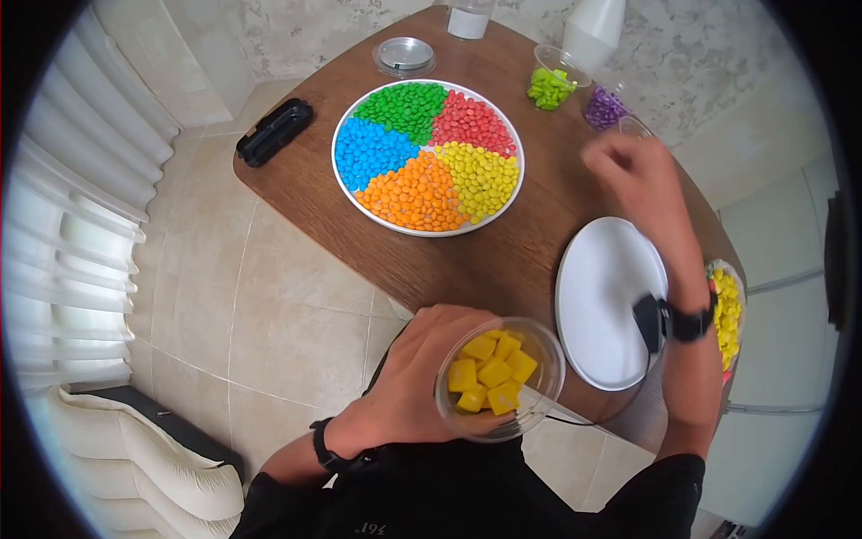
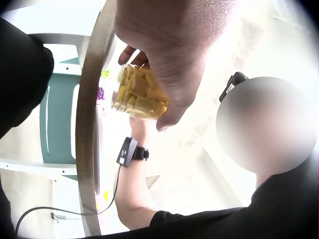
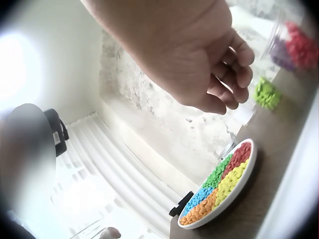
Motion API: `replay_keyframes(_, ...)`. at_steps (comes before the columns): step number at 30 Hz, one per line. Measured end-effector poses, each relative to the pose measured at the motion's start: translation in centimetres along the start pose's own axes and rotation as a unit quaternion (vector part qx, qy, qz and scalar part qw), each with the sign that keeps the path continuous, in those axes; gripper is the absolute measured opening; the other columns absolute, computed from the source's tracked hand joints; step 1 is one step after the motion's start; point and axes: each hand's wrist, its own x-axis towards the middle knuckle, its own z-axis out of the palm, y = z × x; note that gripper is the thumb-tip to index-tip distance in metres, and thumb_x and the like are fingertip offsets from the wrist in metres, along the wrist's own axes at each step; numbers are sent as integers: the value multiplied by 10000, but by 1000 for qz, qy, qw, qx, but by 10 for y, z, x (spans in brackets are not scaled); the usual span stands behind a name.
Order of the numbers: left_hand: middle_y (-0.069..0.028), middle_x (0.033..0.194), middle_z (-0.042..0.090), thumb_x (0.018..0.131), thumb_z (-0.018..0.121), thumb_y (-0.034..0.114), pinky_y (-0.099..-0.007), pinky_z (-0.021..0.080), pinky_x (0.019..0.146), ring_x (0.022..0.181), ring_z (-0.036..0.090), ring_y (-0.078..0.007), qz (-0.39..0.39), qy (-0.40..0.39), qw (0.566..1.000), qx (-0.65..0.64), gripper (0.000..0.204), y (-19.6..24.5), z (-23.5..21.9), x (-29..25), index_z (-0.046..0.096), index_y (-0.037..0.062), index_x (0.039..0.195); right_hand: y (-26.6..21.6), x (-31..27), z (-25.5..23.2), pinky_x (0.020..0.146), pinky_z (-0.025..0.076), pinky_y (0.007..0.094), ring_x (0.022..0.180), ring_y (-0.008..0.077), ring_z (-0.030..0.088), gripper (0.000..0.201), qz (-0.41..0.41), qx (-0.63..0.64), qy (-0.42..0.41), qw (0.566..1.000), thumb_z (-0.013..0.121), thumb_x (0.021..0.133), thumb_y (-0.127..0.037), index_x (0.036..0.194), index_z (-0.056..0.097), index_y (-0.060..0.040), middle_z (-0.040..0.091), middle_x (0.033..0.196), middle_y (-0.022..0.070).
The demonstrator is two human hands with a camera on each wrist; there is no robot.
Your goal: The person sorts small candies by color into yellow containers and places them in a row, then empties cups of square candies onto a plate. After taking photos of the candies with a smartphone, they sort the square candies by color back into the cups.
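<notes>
My left hand [image 1: 404, 373] holds a clear plastic cup [image 1: 549, 364] low at the table's front edge, fingers wrapped around its side. Glossy yellow square pieces [image 1: 489, 373] fill it; the left wrist view shows them through the cup wall [image 2: 137, 92]. Over the right side of the table hovers my right hand [image 1: 633, 175], its fingers [image 3: 227, 74] loosely curled and nothing visible in them. Nearest to it are a cup of purple pieces [image 1: 606, 108] and a white plate [image 1: 597, 296] under the forearm. Beyond stands a cup of light green pieces [image 1: 549, 88].
A round white plate [image 1: 338, 171] bears candies sorted into green, red, yellow, orange and blue wedges. Around it are a black case [image 1: 274, 132], a round lid [image 1: 404, 56] and a jar [image 1: 469, 20]. Yellow pieces [image 1: 725, 310] sit in a container at the right edge.
</notes>
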Motion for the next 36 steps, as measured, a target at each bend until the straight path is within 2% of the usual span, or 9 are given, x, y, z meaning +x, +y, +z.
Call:
replay_keyframes(2, -175, 1297, 670, 645, 992, 235, -466, 522, 992, 1157, 645, -382, 14, 3, 1000, 2, 902, 1, 9, 17, 559, 16, 1405, 20, -46, -27, 579, 450, 308, 608, 102, 575, 224, 91, 24, -20, 995, 701, 934, -162, 852, 712, 46, 604, 642, 58)
replay_keyframes(9, -159, 1266, 650, 657, 960, 262, -477, 500, 1002, 1134, 608, -390, 43, -74, 995, 57, 891, -5, 43, 79, 558, 59, 1427, 105, -179, -63, 535, 395, 261, 591, 56, 543, 184, 285, 144, 19, 948, 710, 938, -126, 855, 737, 36, 621, 658, -16)
replay_keyframes(13, -155, 1163, 646, 647, 916, 185, -469, 499, 961, 1062, 600, -388, 68, -100, 986, 118, 846, -3, 62, 111, 573, 75, 1413, 115, -203, -56, 560, 370, 253, 596, 53, 489, 179, 254, 161, 34, 953, 725, 933, -125, 895, 734, 50, 595, 650, -31)
replay_keyframes(15, -136, 1378, 656, 653, 950, 204, -444, 473, 1114, 1279, 606, -362, 26, -142, 971, 193, 863, 2, 68, 130, 593, 95, 1431, 97, -199, -53, 566, 366, 252, 603, 56, 481, 157, 237, 153, 51, 958, 731, 923, -107, 913, 734, 50, 573, 642, -28)
replay_keyframes(17, -134, 1401, 647, 643, 929, 159, -444, 454, 1137, 1305, 583, -371, 53, -167, 968, 177, 877, -2, 75, 139, 583, 98, 1447, 87, -196, -47, 572, 362, 252, 611, 59, 474, 139, 225, 142, 75, 961, 736, 913, -88, 931, 734, 50, 551, 633, -25)
replay_keyframes(19, -129, 1395, 650, 627, 911, 122, -439, 455, 1137, 1307, 580, -372, 76, -177, 956, 223, 889, -6, 85, 145, 579, 99, 1451, 84, -201, -41, 579, 411, 271, 623, 85, 515, 221, 164, 119, 83, 976, 751, 860, -30, 1068, 729, 41, 559, 666, 8)
replay_keyframes(25, -139, 1239, 658, 635, 870, 97, -444, 455, 1043, 1168, 591, -367, 173, -239, 912, 284, 836, 3, 106, 164, 601, 89, 1427, 62, -200, -25, 628, 507, 309, 645, 138, 579, 600, 191, 206, 24, 959, 746, 777, 18, 1369, 652, -9, 650, 888, 78)
replay_keyframes(29, -122, 1128, 633, 665, 852, 117, -423, 421, 1039, 1129, 578, -322, 241, -249, 884, 313, 777, -1, 119, 167, 617, 87, 1404, 67, -201, -21, 626, 500, 286, 653, 116, 577, 631, 194, 222, 36, 955, 751, 771, 22, 1393, 644, 9, 657, 932, 83)
replay_keyframes(36, -97, 1105, 616, 681, 860, 132, -418, 417, 1032, 1101, 564, -296, 258, -250, 865, 350, 758, 6, 127, 169, 622, 97, 1400, 74, -199, -13, 624, 483, 256, 671, 80, 551, 699, 224, 239, 62, 943, 799, 753, 20, 1426, 615, 63, 658, 902, 64)
